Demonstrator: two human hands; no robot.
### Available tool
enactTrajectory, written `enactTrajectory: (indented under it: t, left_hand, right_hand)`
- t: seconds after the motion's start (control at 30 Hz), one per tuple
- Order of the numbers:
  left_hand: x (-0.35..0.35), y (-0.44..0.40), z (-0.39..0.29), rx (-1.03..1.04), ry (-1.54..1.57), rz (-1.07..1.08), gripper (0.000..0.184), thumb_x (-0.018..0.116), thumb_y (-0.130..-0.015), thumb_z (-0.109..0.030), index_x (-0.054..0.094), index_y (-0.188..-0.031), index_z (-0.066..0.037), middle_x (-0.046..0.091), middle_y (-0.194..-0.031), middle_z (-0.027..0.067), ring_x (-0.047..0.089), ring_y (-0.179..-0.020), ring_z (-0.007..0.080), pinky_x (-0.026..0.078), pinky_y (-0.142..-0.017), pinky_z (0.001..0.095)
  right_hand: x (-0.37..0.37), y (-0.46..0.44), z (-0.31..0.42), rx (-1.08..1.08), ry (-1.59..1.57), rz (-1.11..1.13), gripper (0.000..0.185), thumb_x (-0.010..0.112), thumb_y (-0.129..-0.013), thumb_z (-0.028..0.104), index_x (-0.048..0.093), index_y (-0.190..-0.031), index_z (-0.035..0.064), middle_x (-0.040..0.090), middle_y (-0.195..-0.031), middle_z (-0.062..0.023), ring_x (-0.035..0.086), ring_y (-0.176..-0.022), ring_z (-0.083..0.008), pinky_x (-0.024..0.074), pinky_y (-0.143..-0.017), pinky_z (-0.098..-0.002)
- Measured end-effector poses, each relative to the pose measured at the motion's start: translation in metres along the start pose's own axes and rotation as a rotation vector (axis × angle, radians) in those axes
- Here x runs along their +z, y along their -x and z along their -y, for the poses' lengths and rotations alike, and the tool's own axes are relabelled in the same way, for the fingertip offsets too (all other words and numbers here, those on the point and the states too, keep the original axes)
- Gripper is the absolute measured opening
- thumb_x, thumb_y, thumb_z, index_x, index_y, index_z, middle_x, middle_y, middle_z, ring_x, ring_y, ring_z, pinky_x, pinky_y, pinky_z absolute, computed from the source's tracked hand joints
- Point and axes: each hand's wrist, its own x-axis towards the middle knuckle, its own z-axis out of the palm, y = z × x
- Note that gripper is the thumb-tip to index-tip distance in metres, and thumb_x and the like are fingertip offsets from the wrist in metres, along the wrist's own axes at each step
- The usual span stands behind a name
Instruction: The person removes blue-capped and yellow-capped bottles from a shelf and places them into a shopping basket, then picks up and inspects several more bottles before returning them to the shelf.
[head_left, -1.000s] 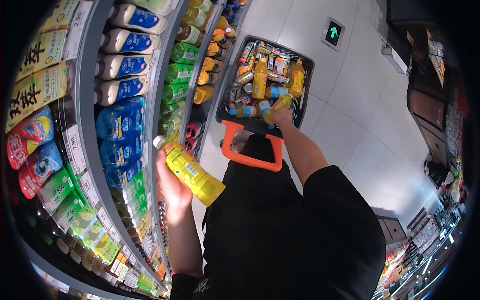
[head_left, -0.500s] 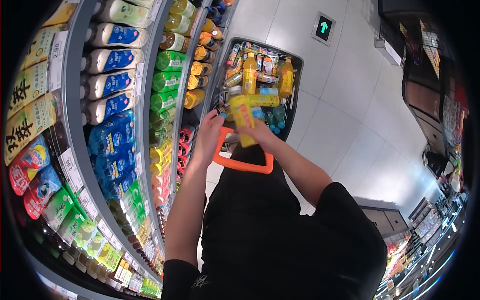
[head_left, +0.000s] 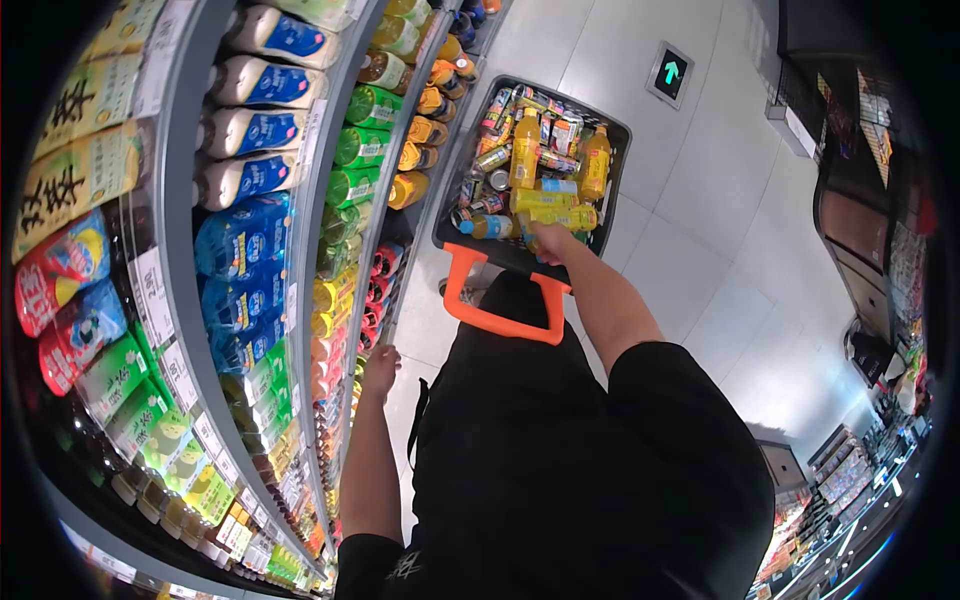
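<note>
Inside the basket (head_left: 619, 153), clear of the orange handle (head_left: 510, 325), best nestle the yellow bottles (head_left: 572, 217) flat, just beside the right hand (head_left: 553, 243); cannot tell if clamped on one. Well apart: left hand (head_left: 380, 370), empty, loosely curled.

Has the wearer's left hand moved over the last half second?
Yes. Judged against the green-arrow floor sign, the left hand has moved away, down and left in the view, from beside the orange handle to lower left of it.

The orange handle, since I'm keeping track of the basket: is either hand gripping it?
No, the left hand is by the shelves and the right hand reaches into the basket, neither on the orange handle.
</note>
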Motion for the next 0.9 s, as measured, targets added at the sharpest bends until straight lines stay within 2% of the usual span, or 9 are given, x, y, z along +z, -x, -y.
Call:
enactTrajectory:
  t: [0.17,0.3,0.43,0.5,0.57,0.67,0.77,0.83,0.9]
  left_hand:
    - [0.005,0.034,0.008,-0.030,0.168,-0.034,0.038,0.064,-0.100,-0.027,0.065,-0.131,-0.005,0.073,-0.107,0.0069,0.071,-0.091,0.0163,0.051,-0.071,0.0308]
    - [-0.007,0.048,0.006,0.130,0.261,-0.039,0.041,0.065,-0.098,-0.027,0.065,-0.133,-0.006,0.073,-0.109,0.0072,0.069,-0.094,0.0165,0.051,-0.077,0.0315]
    - [-0.031,0.062,0.013,0.485,0.501,-0.094,0.039,0.068,-0.100,-0.023,0.064,-0.134,-0.004,0.072,-0.111,0.0070,0.066,-0.099,0.0148,0.053,-0.090,0.0324]
    - [-0.050,0.094,-0.004,0.555,0.520,-0.220,0.036,0.067,-0.101,-0.018,0.064,-0.134,-0.004,0.072,-0.111,0.0048,0.066,-0.101,0.0138,0.053,-0.090,0.0297]
    - [-0.077,0.144,-0.020,0.732,0.475,-0.338,0.033,0.068,-0.102,-0.018,0.065,-0.132,-0.004,0.073,-0.110,0.0051,0.067,-0.101,0.0155,0.054,-0.090,0.0316]
    - [-0.120,0.231,-0.035,0.877,0.699,-0.385,0.032,0.069,-0.100,-0.017,0.065,-0.129,-0.003,0.073,-0.111,0.0094,0.068,-0.106,0.0188,0.055,-0.091,0.0346]
    - [-0.159,0.335,-0.046,1.056,0.498,-0.866,0.033,0.070,-0.097,-0.007,0.064,-0.129,0.001,0.070,-0.119,0.0115,0.067,-0.104,0.0194,0.054,-0.090,0.0326]
    - [-0.185,0.378,-0.038,1.131,0.362,-1.197,0.033,0.068,-0.093,-0.001,0.065,-0.126,0.000,0.068,-0.122,0.0134,0.066,-0.111,0.0244,0.054,-0.091,0.0360]
    - [-0.208,0.413,-0.035,1.129,0.287,-1.557,0.040,0.071,-0.086,-0.001,0.065,-0.125,-0.001,0.067,-0.126,0.0175,0.064,-0.115,0.0359,0.048,-0.105,0.0438]
  right_hand:
    - [0.003,0.002,0.038,-0.422,0.577,-0.035,0.055,0.065,-0.091,0.050,0.075,-0.085,-0.0030,0.072,-0.073,-0.0159,0.069,-0.060,-0.0276,0.0561,-0.064,-0.0426]
    - [0.027,0.005,0.049,-0.828,0.521,-0.466,0.044,0.066,-0.089,0.042,0.073,-0.085,-0.0020,0.071,-0.072,-0.0146,0.071,-0.064,-0.0267,0.0549,-0.062,-0.0438]
    - [0.087,0.117,0.102,-0.748,0.279,-0.028,0.029,0.068,-0.092,0.030,0.066,-0.073,0.0074,0.060,-0.063,-0.0028,0.057,-0.053,-0.0152,0.0420,-0.048,-0.0347]
    - [0.124,0.129,0.111,-0.686,0.280,0.162,0.021,0.067,-0.099,0.024,0.065,-0.085,0.0080,0.060,-0.066,-0.0008,0.056,-0.055,-0.0119,0.0441,-0.051,-0.0310]
    - [0.171,0.237,0.133,-0.686,0.378,0.348,0.019,0.067,-0.101,0.020,0.066,-0.086,0.0067,0.062,-0.072,-0.0008,0.059,-0.061,-0.0114,0.0474,-0.056,-0.0289]
    - [0.232,0.376,0.165,-1.008,0.789,0.637,0.020,0.067,-0.102,0.021,0.066,-0.094,0.0033,0.065,-0.079,0.0001,0.060,-0.073,-0.0097,0.0486,-0.067,-0.0273]
    - [0.279,0.531,0.181,-1.274,1.001,0.792,0.014,0.071,-0.099,0.015,0.066,-0.098,0.0027,0.066,-0.084,0.0005,0.060,-0.076,-0.0096,0.0488,-0.070,-0.0287]
    - [0.300,0.618,0.179,-1.693,1.037,0.888,0.006,0.072,-0.095,0.003,0.066,-0.097,0.0038,0.066,-0.087,0.0000,0.059,-0.079,-0.0087,0.0483,-0.073,-0.0256]
    - [0.322,0.671,0.176,-1.830,0.896,0.948,0.012,0.075,-0.090,0.003,0.065,-0.095,0.0053,0.064,-0.084,-0.0009,0.058,-0.079,-0.0104,0.0479,-0.072,-0.0278]
